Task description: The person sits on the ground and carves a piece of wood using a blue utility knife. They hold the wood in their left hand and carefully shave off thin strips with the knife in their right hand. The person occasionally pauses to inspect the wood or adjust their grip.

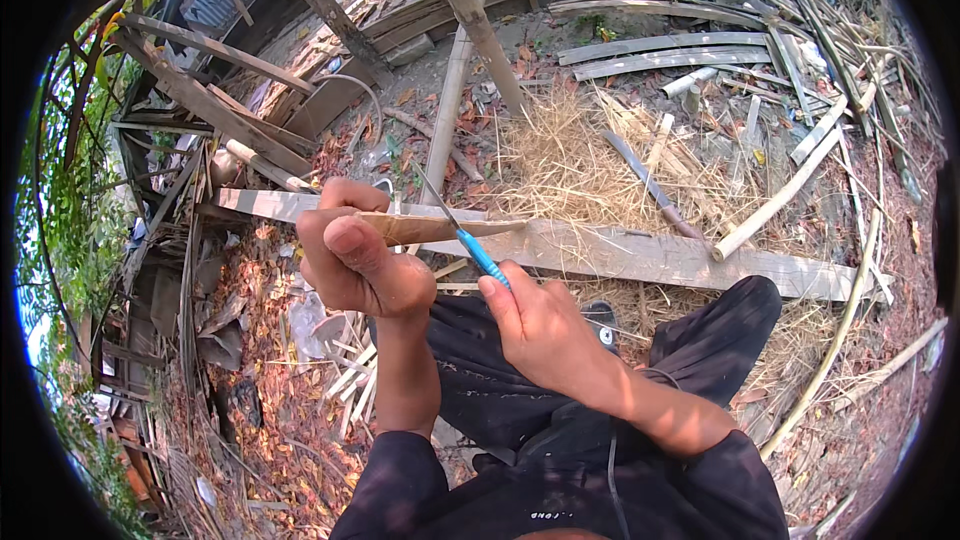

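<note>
My left hand (362, 262) is closed around a tan bamboo piece (425, 230), whose tapered end points right. In my right hand (545, 330) is a knife (482, 258) with a blue handle and a thin blade slanting up and left. The blade crosses the bamboo piece just right of my left fingers; whether it touches the piece I cannot tell. Both hands are above my lap, in front of a long grey plank (640, 252). Beyond the plank lies a larger knife (645, 180) with a brown handle, among pale shavings (560, 155).
An upright wooden post (470, 25) stands ahead, beside a leaning pole (455, 105). Bamboo poles (785, 195) and split strips (670, 52) lie to the right. Stacked timber (210, 105) is at the far left. Several cut sticks (357, 375) lie by my left forearm.
</note>
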Tool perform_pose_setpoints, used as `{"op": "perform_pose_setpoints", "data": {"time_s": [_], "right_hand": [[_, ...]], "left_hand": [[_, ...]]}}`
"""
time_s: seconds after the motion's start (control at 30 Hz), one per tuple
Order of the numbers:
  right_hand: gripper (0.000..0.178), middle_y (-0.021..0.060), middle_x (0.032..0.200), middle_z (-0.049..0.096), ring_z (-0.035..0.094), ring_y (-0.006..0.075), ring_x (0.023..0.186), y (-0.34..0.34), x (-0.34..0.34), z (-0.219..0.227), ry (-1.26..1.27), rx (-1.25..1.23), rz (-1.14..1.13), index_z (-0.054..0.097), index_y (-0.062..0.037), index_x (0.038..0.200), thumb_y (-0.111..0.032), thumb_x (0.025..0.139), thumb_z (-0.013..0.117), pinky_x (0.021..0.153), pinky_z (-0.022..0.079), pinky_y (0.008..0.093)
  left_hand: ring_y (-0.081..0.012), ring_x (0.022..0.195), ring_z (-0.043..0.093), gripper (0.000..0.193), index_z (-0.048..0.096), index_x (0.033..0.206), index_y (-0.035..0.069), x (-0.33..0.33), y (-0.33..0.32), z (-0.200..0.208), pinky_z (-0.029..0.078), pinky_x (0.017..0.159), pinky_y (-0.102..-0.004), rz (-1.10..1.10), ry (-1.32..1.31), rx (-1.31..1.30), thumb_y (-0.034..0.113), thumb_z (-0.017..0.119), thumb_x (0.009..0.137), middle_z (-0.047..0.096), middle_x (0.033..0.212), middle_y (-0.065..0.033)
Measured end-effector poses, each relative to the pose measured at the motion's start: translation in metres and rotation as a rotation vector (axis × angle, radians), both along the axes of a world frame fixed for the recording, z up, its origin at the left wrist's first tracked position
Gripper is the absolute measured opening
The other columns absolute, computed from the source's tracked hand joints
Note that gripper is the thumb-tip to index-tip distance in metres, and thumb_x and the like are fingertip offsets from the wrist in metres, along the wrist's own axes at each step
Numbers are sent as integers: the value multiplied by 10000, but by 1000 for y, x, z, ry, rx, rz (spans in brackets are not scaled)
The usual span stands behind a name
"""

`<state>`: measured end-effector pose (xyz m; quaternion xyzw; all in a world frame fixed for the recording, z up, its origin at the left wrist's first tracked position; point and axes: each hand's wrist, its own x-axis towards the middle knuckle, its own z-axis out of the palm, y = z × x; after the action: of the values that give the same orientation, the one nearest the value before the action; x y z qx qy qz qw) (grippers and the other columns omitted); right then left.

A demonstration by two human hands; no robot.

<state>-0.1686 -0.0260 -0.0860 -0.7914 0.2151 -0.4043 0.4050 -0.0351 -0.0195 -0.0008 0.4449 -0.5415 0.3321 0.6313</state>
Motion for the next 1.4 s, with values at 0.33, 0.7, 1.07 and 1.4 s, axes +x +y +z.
{"op": "perform_pose_setpoints", "data": {"time_s": [0.33, 0.7, 1.07, 1.4], "right_hand": [[330, 238, 546, 527, 554, 426, 518, -3, 11, -65, 172, 129, -17, 528, 54, 884, -250, 970, 433, 526, 445, 495], [402, 279, 626, 560, 556, 482, 622, -17, -14, 2, 28, 321, 89, 549, 50, 884, -315, 974, 409, 584, 424, 539], [403, 277, 609, 564, 565, 480, 612, -27, 18, -56, 142, 317, -1, 546, 54, 859, -304, 976, 403, 564, 434, 529], [332, 238, 546, 565, 567, 457, 536, -30, 37, -59, 52, 164, -36, 526, 42, 830, -262, 952, 471, 518, 461, 510]], "left_hand": [[-110, 433, 345, 415, 336, 676, 45, -1, 8, -6, 266, 434, -260, 56, -58, -106, 303, 349, 1000, 432, 501, -69], [-104, 465, 317, 398, 300, 668, 59, 6, -8, -1, 255, 461, -252, 23, 52, -199, 256, 352, 1009, 370, 511, -58], [-95, 461, 328, 392, 322, 693, 66, 10, -14, 1, 269, 468, -237, 61, 78, -206, 300, 362, 1007, 394, 494, -50], [-96, 469, 339, 411, 317, 675, 68, 20, -20, 6, 254, 455, -229, 60, 71, -252, 303, 382, 1006, 365, 507, -36]]}}
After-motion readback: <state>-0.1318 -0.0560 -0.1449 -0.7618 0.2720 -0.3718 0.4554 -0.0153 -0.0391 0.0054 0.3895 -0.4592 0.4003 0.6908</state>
